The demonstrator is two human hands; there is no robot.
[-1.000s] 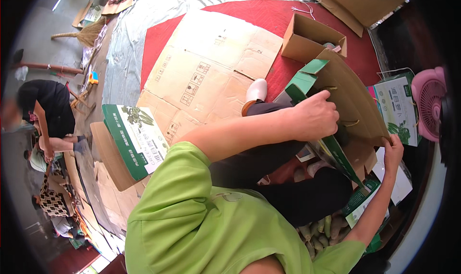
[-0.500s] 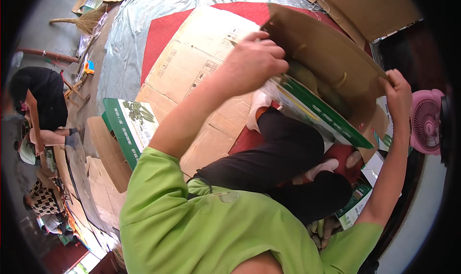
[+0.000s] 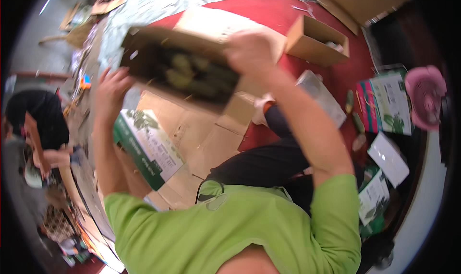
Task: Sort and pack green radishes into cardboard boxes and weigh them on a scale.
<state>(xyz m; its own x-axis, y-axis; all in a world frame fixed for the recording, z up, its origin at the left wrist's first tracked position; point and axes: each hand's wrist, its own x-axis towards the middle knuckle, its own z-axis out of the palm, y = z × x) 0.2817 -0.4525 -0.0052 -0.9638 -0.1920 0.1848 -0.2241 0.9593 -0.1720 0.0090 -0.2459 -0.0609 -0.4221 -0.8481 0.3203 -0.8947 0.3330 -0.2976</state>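
An open cardboard carton is held up in front of me, tilted so that its inside shows. Long, greenish vegetables lie within it, blurred and partly in shadow. My left hand is closed on the carton's left end. At the opposite end my right hand grips the upper rim, smeared by motion. Beneath the raised carton, near my left forearm, stands a green and white printed carton on the cardboard sheet.
A brown open box stands on the red floor covering. To the right are a clear plastic bag, a few loose vegetables, printed cartons, a white box and a pink fan. Another person bends over at left.
Both hands have swung the carton from my right side across to the left. The brown box and plastic bag at right have come into view. The carton's inside now faces me more.
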